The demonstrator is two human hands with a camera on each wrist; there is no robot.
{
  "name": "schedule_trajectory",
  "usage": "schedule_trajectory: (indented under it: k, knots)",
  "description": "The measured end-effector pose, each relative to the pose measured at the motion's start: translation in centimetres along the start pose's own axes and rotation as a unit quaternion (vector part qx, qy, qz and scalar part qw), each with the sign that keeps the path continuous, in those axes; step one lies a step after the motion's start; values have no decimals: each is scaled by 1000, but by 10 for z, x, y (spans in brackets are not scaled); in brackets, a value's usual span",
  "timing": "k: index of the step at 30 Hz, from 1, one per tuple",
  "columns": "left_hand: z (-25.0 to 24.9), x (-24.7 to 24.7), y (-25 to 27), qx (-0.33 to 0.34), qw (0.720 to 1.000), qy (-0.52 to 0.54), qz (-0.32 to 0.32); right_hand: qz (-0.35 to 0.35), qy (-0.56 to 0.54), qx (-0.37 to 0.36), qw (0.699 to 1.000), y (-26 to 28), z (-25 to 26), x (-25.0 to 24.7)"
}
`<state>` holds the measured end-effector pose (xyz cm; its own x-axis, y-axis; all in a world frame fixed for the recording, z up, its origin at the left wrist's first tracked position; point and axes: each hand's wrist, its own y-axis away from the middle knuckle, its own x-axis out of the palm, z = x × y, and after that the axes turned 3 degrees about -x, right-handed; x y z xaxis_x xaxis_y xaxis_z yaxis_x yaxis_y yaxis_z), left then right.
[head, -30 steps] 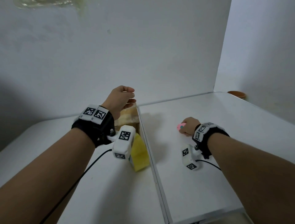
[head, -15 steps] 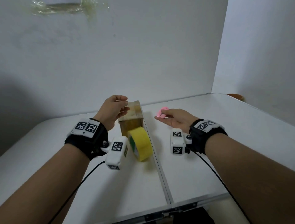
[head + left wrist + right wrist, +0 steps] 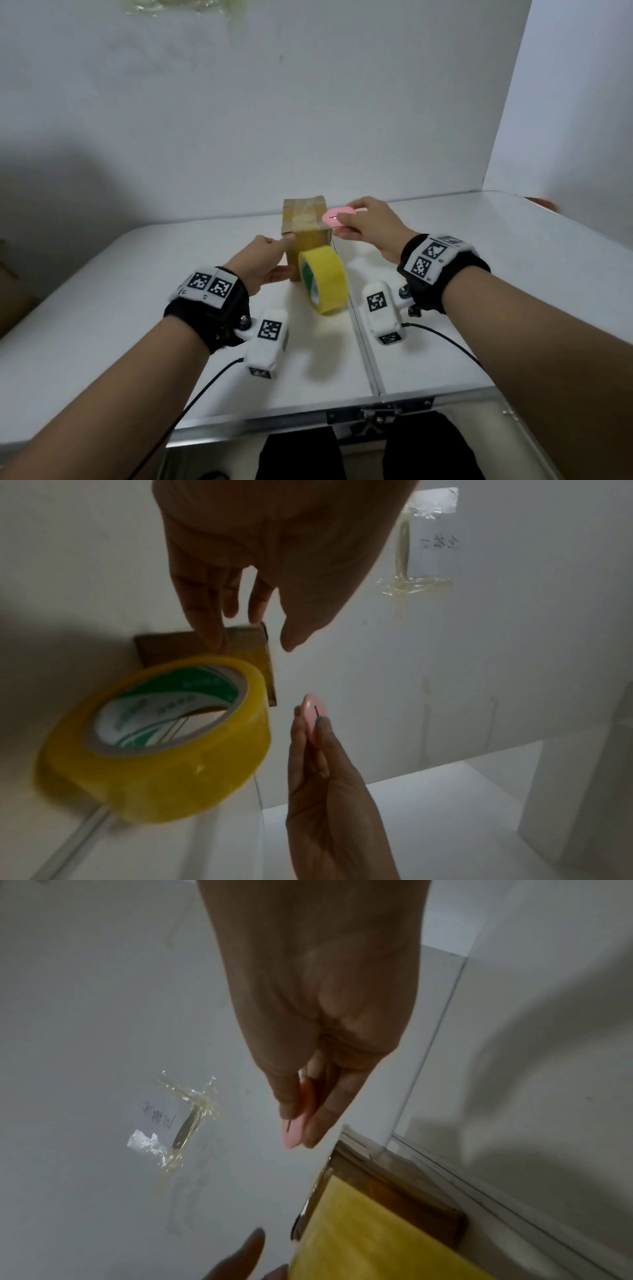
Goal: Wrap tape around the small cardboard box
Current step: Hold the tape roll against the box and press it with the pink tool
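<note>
Since half a second ago, the right hand (image 3: 371, 228) has swung leftward with its small pink oval cutter (image 3: 337, 216), which now sits just beside the upper right corner of the box, and the left hand (image 3: 262, 262) has dropped from the box's top to its left side.

Going left to right: the left hand rests against the left face of the small brown cardboard box (image 3: 305, 219), fingers nearly straight, thumb low near the base, not closed around it. The box stands upright on the white folding table (image 3: 102, 308), near the centre seam, with strips of clear tape across its top. Leaning against its near face stands the roll of yellow packing tape (image 3: 323, 279) on edge, green-and-white printed core facing left. Rightmost, the right hand pinches the cutter between thumb and fingertips, raised above the table.
</note>
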<state>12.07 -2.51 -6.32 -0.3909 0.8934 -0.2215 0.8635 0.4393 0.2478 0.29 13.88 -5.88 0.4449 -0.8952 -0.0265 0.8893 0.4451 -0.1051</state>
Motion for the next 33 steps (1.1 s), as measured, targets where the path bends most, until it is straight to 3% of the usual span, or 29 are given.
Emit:
schedule_trajectory:
  k: [3, 10, 15, 23, 27, 33]
  knots:
    - [2, 11, 5, -42, 997, 48, 31, 18, 79, -40, 996, 1, 3, 6]
    - [10, 31, 8, -27, 990, 103, 93, 49, 108, -42, 992, 2, -3, 13]
    - [12, 18, 0, -45, 986, 116, 112, 56, 160, -75, 983, -2, -1, 13]
    - [10, 9, 4, -44, 982, 67, 170, 117, 343, -112, 925, -13, 6, 19]
    - [9, 10, 4, -27, 987, 66, 141, 122, 402, -128, 898, -16, 11, 20]
    - [9, 9, 2, -32, 981, 30, 187, 151, 469, -142, 858, -19, 20, 12]
